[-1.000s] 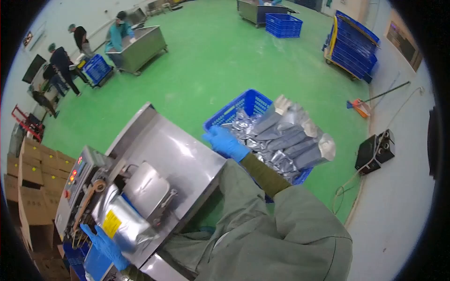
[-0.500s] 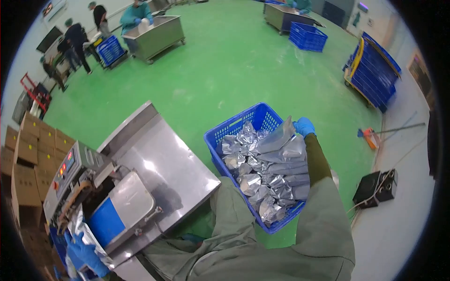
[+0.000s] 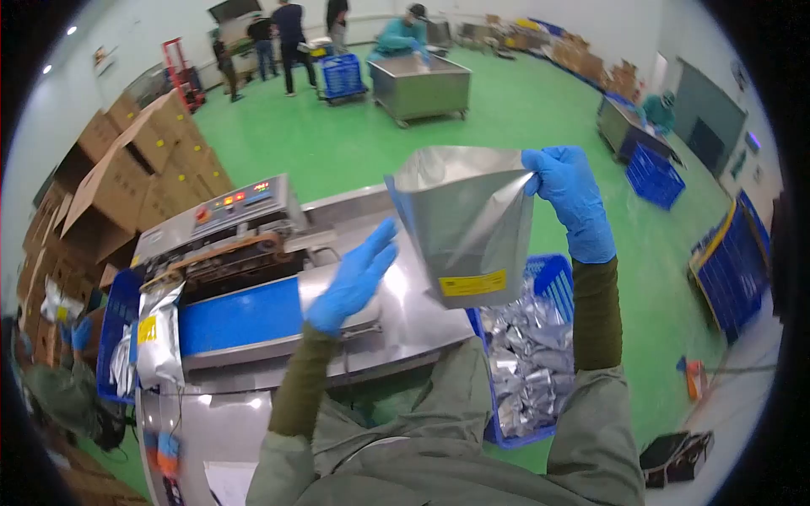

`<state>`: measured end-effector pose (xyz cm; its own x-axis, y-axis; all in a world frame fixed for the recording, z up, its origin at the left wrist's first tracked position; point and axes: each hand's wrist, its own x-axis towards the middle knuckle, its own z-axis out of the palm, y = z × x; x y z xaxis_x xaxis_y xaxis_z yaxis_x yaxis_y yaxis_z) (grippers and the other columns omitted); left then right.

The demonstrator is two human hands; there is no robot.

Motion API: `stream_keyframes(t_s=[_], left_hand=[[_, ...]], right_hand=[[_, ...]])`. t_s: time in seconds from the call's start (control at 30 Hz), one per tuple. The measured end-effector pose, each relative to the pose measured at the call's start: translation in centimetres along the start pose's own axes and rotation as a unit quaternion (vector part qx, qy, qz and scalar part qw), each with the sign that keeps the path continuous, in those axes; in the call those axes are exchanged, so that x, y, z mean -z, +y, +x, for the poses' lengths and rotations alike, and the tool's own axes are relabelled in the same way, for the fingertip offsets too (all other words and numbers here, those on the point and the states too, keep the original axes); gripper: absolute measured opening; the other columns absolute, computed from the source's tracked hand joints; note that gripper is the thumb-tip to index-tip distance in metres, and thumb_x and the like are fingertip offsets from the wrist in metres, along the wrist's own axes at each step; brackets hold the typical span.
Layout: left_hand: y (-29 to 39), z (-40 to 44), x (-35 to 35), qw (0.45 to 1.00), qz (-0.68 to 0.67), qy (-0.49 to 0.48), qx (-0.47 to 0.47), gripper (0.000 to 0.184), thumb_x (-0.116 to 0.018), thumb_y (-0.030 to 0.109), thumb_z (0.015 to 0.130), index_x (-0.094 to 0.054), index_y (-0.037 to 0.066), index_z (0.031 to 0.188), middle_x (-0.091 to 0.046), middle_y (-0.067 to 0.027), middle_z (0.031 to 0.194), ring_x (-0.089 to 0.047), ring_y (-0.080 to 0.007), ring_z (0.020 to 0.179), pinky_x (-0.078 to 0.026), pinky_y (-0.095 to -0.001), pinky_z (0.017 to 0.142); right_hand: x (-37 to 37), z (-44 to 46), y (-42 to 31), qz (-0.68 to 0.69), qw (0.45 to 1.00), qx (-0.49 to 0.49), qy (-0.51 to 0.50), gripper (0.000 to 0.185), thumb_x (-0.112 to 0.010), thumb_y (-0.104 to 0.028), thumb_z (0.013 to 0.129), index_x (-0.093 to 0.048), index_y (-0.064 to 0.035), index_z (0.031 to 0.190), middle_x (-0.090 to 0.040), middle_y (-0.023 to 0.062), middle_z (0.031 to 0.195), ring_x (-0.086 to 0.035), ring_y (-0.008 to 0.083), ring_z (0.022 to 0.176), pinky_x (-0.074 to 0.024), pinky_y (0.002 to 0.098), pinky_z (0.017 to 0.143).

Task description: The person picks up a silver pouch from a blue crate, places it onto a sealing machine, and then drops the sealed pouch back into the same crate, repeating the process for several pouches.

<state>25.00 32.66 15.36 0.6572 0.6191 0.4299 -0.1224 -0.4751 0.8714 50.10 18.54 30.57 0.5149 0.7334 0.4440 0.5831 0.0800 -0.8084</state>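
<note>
A silver foil bag (image 3: 472, 219) with a yellow label hangs upright from my right hand (image 3: 575, 202), whose gloved fingers pinch its upper right corner. My left hand (image 3: 354, 278), gloved in blue, is open with fingers stretched out towards the bag's left side, not touching it. Below that hand is the sealing machine (image 3: 245, 215) with its blue conveyor belt (image 3: 240, 325). Another foil bag (image 3: 160, 337) stands at the belt's left end. Under the held bag, a blue basket (image 3: 553, 282) contains many silver foil bags (image 3: 527, 363).
Cardboard boxes (image 3: 135, 169) are stacked at the left. A co-worker (image 3: 67, 379) is beside another blue basket (image 3: 114, 337). A steel table (image 3: 202, 422) extends in front of me. Further off are a steel bin (image 3: 422, 88) and several people.
My right hand has lifted a foil bag from the basket to chest height. My left hand has moved from the belt's left end towards that bag. The view has swung left.
</note>
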Motion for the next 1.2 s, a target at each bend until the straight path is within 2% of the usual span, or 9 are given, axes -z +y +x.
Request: stream_keyframes(t_s=[0.13,0.3,0.37,0.53,0.63,0.83,0.9,1.03,1.2], left_hand=[[1.5,0.5,1.6,0.930,-0.020,0.350,-0.111,0.036,-0.050,0.024,0.092,-0.055,-0.004,0.114,-0.064,-0.0113,0.092,-0.056,-0.0161,0.082,-0.045,-0.0308,0.076],[-3.0,-4.3,9.0,0.861,0.163,0.466,-0.120,0.019,-0.058,0.014,0.086,-0.065,-0.002,0.095,-0.064,-0.0072,0.073,-0.055,-0.0116,0.064,-0.046,-0.0270,0.064],[-2.7,-5.3,10.2,0.890,0.058,0.451,-0.014,0.020,-0.059,0.014,0.086,-0.064,-0.002,0.096,-0.065,-0.0099,0.074,-0.057,-0.0119,0.066,-0.047,-0.0268,0.064],[-2.3,-4.3,9.1,0.846,0.145,0.497,-0.124,0.020,-0.065,0.015,0.083,-0.066,-0.001,0.096,-0.065,-0.0066,0.072,-0.056,-0.0095,0.064,-0.047,-0.0258,0.060],[-2.5,-5.2,10.0,0.879,0.043,0.469,-0.074,0.019,-0.063,0.016,0.084,-0.066,-0.001,0.093,-0.065,-0.0051,0.074,-0.056,-0.0107,0.065,-0.046,-0.0277,0.059],[1.7,-3.9,10.8,0.925,-0.133,0.318,-0.158,0.032,-0.058,0.027,0.088,-0.062,-0.002,0.103,-0.064,-0.0030,0.079,-0.054,-0.0073,0.069,-0.047,-0.0259,0.064],[0.6,-4.3,12.9,0.993,0.012,0.114,0.025,0.036,-0.055,0.032,0.089,-0.063,-0.002,0.096,-0.060,-0.0007,0.073,-0.049,-0.0068,0.065,-0.044,-0.0255,0.058],[-3.2,-5.2,13.7,0.977,-0.104,0.183,0.035,0.033,-0.054,0.033,0.091,-0.064,0.003,0.083,-0.055,0.0060,0.070,-0.043,-0.0036,0.065,-0.038,-0.0228,0.056],[-9.1,-2.7,12.6,0.917,-0.283,0.273,0.059,0.036,-0.052,0.036,0.091,-0.064,0.004,0.082,-0.055,0.0044,0.072,-0.047,-0.0045,0.065,-0.038,-0.0208,0.058]], right_hand=[[-6.7,0.9,-2.5,0.165,0.986,-0.025,-0.011,0.027,-0.059,-0.022,0.080,-0.059,-0.0053,0.058,-0.050,0.0004,0.047,-0.041,0.0080,0.038,-0.0332,0.0219,0.041],[-13.3,-2.2,-0.4,0.299,0.928,-0.027,-0.221,0.018,-0.058,-0.018,0.082,-0.062,-0.0013,0.075,-0.053,0.0020,0.058,-0.049,0.0083,0.050,-0.0382,0.0205,0.047],[-16.2,-3.1,0.6,0.260,0.946,0.019,-0.194,0.014,-0.060,-0.015,0.081,-0.062,-0.0010,0.080,-0.054,0.0011,0.063,-0.049,0.0086,0.055,-0.0399,0.0211,0.050],[-18.9,-2.9,3.2,0.159,0.946,0.108,-0.262,0.006,-0.063,-0.006,0.079,-0.065,-0.0001,0.081,-0.056,0.0014,0.069,-0.051,0.0095,0.063,-0.0434,0.0253,0.057],[-18.3,-3.4,4.6,0.085,0.977,0.147,-0.130,0.009,-0.064,-0.008,0.080,-0.064,0.0008,0.076,-0.056,0.0018,0.069,-0.051,0.0097,0.063,-0.0436,0.0262,0.058],[-19.8,-4.2,3.6,0.328,0.928,0.041,-0.172,0.015,-0.060,-0.013,0.084,-0.063,0.0006,0.089,-0.062,0.0044,0.078,-0.055,0.0109,0.070,-0.0458,0.0283,0.064],[-19.7,-3.3,4.9,0.220,0.942,0.089,-0.239,0.022,-0.055,-0.017,0.088,-0.061,0.0017,0.097,-0.063,0.0028,0.085,-0.054,0.0108,0.075,-0.0454,0.0282,0.068],[-20.0,-3.5,6.0,0.109,0.970,0.074,-0.202,0.029,-0.051,-0.024,0.091,-0.060,0.0028,0.097,-0.061,0.0001,0.084,-0.052,0.0099,0.077,-0.0437,0.0264,0.069],[-23.2,-2.2,9.6,0.222,0.961,0.047,-0.160,0.034,-0.049,-0.030,0.092,-0.062,0.0009,0.091,-0.060,0.0010,0.078,-0.054,0.0097,0.069,-0.0448,0.0248,0.061]])
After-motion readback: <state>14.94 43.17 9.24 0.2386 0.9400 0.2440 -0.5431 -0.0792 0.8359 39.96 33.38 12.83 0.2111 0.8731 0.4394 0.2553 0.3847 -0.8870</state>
